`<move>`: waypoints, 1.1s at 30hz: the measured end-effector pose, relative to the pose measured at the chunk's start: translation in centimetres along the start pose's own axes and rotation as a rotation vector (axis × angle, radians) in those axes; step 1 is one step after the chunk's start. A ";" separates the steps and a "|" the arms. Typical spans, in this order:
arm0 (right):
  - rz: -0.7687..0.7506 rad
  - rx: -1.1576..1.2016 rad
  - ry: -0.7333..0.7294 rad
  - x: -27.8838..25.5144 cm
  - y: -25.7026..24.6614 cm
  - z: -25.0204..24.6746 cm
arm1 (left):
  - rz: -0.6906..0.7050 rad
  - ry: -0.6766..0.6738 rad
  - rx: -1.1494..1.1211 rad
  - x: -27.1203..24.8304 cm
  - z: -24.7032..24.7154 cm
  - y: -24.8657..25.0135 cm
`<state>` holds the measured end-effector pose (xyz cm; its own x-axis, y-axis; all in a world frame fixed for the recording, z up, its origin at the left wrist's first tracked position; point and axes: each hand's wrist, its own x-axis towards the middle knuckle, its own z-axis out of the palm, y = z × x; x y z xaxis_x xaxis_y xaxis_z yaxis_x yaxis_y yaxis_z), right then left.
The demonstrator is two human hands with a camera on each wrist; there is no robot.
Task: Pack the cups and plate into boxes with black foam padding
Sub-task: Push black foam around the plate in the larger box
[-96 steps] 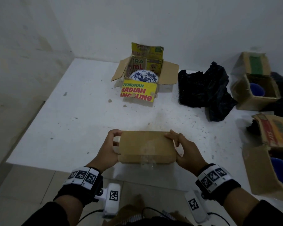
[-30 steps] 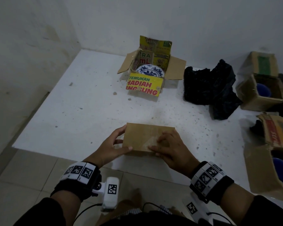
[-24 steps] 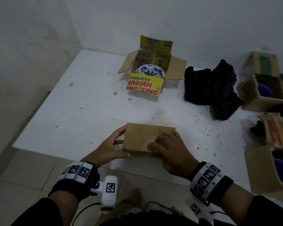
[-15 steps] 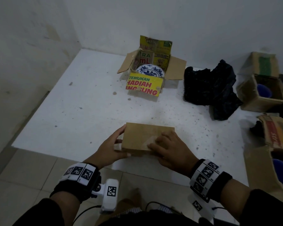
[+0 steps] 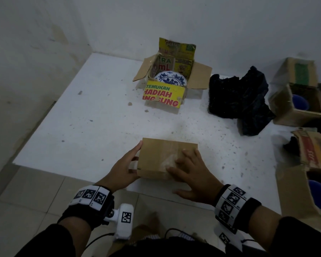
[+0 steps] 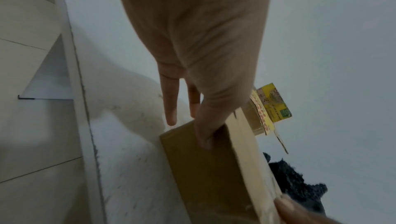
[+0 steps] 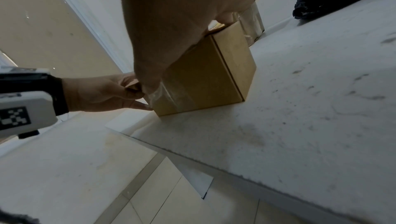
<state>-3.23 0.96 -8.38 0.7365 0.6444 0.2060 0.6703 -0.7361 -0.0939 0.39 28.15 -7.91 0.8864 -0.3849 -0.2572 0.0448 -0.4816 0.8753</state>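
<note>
From the head view, the closed brown cardboard box [image 5: 167, 157] sits near the front edge of the white table [image 5: 93, 127], where it sat half a second ago. The right hand [image 5: 191, 175] has slid toward the near right corner, fingers flat on the taped lid and released. The left hand [image 5: 123, 168] braces the box's left end with straight fingers, as before. Behind, the blue-patterned plate [image 5: 170, 79] lies in the open printed box [image 5: 163, 95], beside black foam padding [image 5: 239, 99]; blue cups [image 5: 299, 102] sit in cartons at right.

The left wrist view alone shows the left fingers [image 6: 205, 126] pressed against the box's side panel [image 6: 210, 168].

The right wrist view alone shows clear tape [image 7: 169, 92] running down the box's front face [image 7: 203, 78], under the right thumb.
</note>
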 end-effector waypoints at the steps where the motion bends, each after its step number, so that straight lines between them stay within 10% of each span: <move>1: 0.017 0.014 -0.005 0.0 -0.1 0.1 | -0.006 -0.026 -0.001 0.1 -0.2 0.0; 14: 0.143 -0.128 0.170 2.0 -0.5 1.7 | -0.090 0.089 -0.044 0.3 0.9 0.8; 33: 0.270 -0.271 0.041 4.0 -2.2 2.0 | -0.081 0.140 0.016 0.7 1.2 1.5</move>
<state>-1.56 5.62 -9.29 0.8751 0.4152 0.2485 0.4004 -0.9097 0.1098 0.53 26.24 -7.24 0.9360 -0.2313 -0.2655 0.1120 -0.5194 0.8472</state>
